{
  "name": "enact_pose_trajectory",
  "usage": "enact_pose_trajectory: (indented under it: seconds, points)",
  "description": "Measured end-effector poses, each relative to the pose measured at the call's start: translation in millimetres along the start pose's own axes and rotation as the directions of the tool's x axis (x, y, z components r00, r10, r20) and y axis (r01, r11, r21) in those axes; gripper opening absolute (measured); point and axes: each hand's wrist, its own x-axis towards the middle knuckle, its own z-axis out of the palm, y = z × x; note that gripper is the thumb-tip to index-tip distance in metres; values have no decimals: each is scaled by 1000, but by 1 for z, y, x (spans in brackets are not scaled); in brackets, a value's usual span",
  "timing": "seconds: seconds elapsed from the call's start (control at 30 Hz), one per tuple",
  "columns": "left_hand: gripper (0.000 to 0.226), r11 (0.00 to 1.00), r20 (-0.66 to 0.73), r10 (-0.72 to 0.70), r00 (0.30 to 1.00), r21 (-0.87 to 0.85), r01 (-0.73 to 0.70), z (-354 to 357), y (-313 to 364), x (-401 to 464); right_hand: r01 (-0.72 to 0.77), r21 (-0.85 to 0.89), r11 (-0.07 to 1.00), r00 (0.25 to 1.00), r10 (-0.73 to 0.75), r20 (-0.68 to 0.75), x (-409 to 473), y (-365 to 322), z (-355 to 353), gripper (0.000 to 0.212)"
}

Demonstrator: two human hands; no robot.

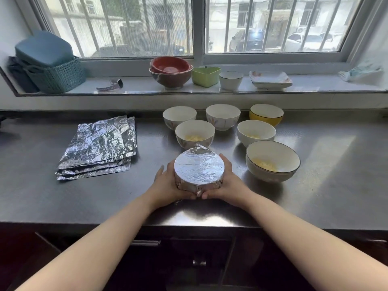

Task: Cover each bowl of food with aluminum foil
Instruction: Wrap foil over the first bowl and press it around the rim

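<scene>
— One bowl is getting its foil right now; it is sitting on the table directly between the two hands, foil drawn flat over its mouth.

— How are the fingers lying?

— Both hands are cupping its sides. The left hand is curling round the left flank, the right hand round the right, and their near fingertips are pinching the gathered foil under the front edge, nearly touching each other. One foil corner is sticking up at the far rim, beyond the fingers.

— So what is deciding the coming move?

— Judging from this, the wrap is nearly finished, and the uncovered bowls are lying beyond and to the right of the fingers. The nearest one, a white bowl with yellow food, is sitting just behind the wrapped one; a larger bowl is standing beside the right hand. The foil stack is lying well to the left, its long side running away from the person, so the left hand is nearer for taking a sheet.
</scene>
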Motion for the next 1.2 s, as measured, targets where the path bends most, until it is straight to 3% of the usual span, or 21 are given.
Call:
enact_pose_trajectory:
  seconds: [0.2, 0.33, 0.4, 0.47, 0.53, 0.57, 0.6, 0.63, 0.7, 0.77, 0.87, 1.2]
  points:
    - [133, 992, 55, -35, 998, 127, 28, -3, 0, 1, -22, 24, 999, 999, 20, 46, -3, -1, -3, 140]
    - [160, 927, 311, -169, 935, 373, 43, -42, -10, 2, 13, 18, 1000, 995, -15, 99, -9, 0, -17, 142]
    - [149, 925, 402, -221, 889, 375, 60, -69, -8, -3, 50, -43, 998, 994, -46, 96, -15, -5, -28, 134]
    - [105, 959, 308, -185, 933, 265, 102, -89, 2, -4, 97, -116, 988, 995, -96, 19, -19, -13, -38, 126]
    - [50, 994, -3, -38, 999, 100, 38, -96, 20, 2, 161, -140, 977, 981, -174, -89, -17, -26, -45, 111]
    - [31, 1000, -140, 18, 990, 9, -17, -93, 33, 6, 195, -151, 969, 966, -216, -141, -13, -35, -46, 97]
    - [26, 998, -222, 54, 974, -32, -63, -87, 48, 10, 221, -170, 960, 952, -250, -178, -8, -45, -46, 81]
    - [29, 996, -243, 77, 967, -23, -85, -78, 61, 16, 237, -199, 951, 944, -274, -184, -2, -56, -44, 64]
    - [35, 992, -158, 104, 982, 91, -91, -56, 73, 31, 241, -299, 923, 953, -283, -106, 14, -71, -36, 44]
    - [40, 971, -82, 134, 988, 208, -114, -36, 72, 44, 249, -390, 887, 964, -266, 10, 31, -74, -24, 44]
    - [43, 967, -36, 137, 990, 222, -126, -19, 59, 52, 234, -478, 847, 972, -214, 97, 47, -63, -14, 47]
    - [50, 951, -7, 149, 989, 274, -142, -6, 45, 54, 185, -508, 841, 981, -184, 51, 51, -53, -8, 43]
